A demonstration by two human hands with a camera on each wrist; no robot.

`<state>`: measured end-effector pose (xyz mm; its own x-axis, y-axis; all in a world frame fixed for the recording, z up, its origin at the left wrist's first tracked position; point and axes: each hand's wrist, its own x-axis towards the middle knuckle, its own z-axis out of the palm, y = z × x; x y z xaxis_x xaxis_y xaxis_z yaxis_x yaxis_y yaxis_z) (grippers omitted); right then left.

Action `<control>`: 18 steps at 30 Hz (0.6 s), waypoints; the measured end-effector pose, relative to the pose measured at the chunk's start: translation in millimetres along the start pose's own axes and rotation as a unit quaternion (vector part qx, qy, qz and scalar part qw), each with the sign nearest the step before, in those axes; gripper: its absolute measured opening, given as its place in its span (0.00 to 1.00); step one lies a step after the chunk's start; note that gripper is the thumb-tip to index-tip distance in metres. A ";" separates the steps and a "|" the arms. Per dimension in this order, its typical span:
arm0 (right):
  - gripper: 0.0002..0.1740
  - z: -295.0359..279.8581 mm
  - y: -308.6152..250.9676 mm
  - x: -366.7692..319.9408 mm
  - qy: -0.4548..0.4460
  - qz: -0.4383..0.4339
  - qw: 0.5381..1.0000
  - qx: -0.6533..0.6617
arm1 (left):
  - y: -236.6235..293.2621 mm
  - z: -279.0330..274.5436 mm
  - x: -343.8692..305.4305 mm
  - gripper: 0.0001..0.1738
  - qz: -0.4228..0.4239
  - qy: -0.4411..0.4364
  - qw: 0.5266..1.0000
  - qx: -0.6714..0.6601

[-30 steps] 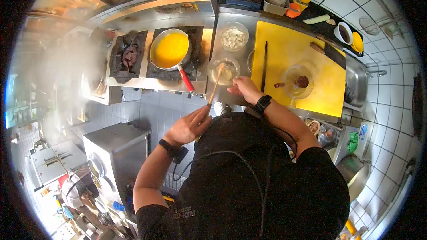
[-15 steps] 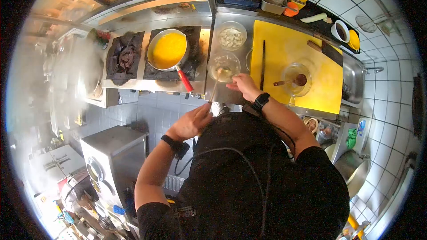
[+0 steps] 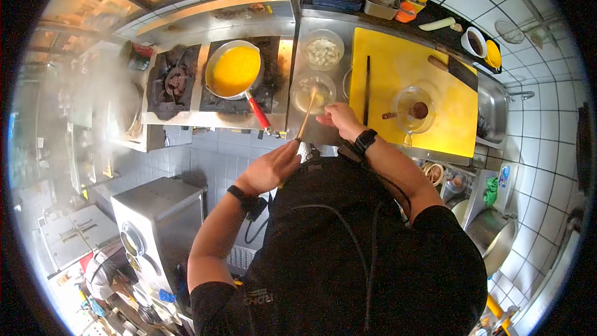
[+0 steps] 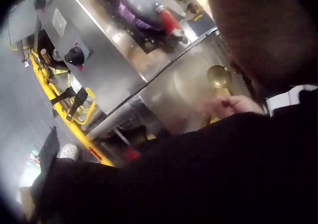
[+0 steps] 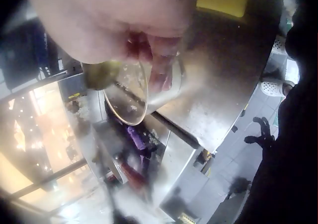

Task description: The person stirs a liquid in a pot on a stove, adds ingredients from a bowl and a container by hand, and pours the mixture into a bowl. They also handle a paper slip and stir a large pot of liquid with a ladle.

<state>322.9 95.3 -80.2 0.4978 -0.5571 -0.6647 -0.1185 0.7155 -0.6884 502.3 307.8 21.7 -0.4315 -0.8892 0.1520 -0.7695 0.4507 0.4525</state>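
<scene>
My left hand (image 3: 272, 167) holds the lower end of a slim wooden stick (image 3: 305, 123), which slants up into a clear bowl (image 3: 301, 94). A little pale, cloudy stuff shows in the bottom of that bowl. At its lower right rim, my right hand (image 3: 341, 119) pinches the edge with fingers and thumb. The right wrist view shows the right hand (image 5: 124, 25) from close up, fingers bent at the bowl's rim (image 5: 144, 112). In the left wrist view the left hand is a dark shape and the stick is hidden.
A red-handled pan (image 3: 219, 82) of yellow liquid sits on the stove, left of the bowl. Behind the bowl stands another bowl (image 3: 341, 43) of white chunks. Rightward lies a yellow cutting board (image 3: 388, 50) with a glass jug (image 3: 403, 96) and a knife (image 3: 460, 73). Steam drifts at far left.
The wooden stick's tip has swung about inside the bowl, blurred half a second ago. My left hand has shifted slightly with it. The right hand keeps its place at the rim.
</scene>
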 end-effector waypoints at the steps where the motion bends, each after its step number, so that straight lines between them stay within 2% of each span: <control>1: 0.09 -0.5 2.7 1.6 0.000 0.000 1.000 -0.001 | -3.9 10.4 -3.4 0.23 -0.014 0.000 1.000 -0.014; 4: 0.09 -2.1 2.6 4.0 0.005 -0.011 1.000 0.027 | 2.8 -5.3 4.2 0.22 0.020 0.007 1.000 0.005; 8: 0.10 -0.9 -4.8 1.2 -0.004 0.007 1.000 -0.005 | 1.9 -8.8 5.8 0.23 0.021 0.009 1.000 0.014; 11: 0.10 -1.4 -3.9 0.5 -0.009 0.013 1.000 -0.003 | 1.2 -7.3 9.8 0.23 -0.016 0.013 1.000 0.007; 14: 0.09 1.6 -4.2 0.2 0.002 0.005 1.000 0.006 | -3.8 -3.5 9.1 0.23 -0.007 -0.027 1.000 0.006; 18: 0.10 1.9 -4.0 1.7 0.010 0.007 1.000 -0.002 | -0.5 -12.3 15.4 0.26 -0.015 0.014 1.000 0.015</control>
<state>325.9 92.3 -78.1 0.4793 -0.5546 -0.6803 -0.1295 0.7219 -0.6797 501.8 293.0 34.6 -0.3950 -0.9042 0.1626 -0.7963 0.4253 0.4302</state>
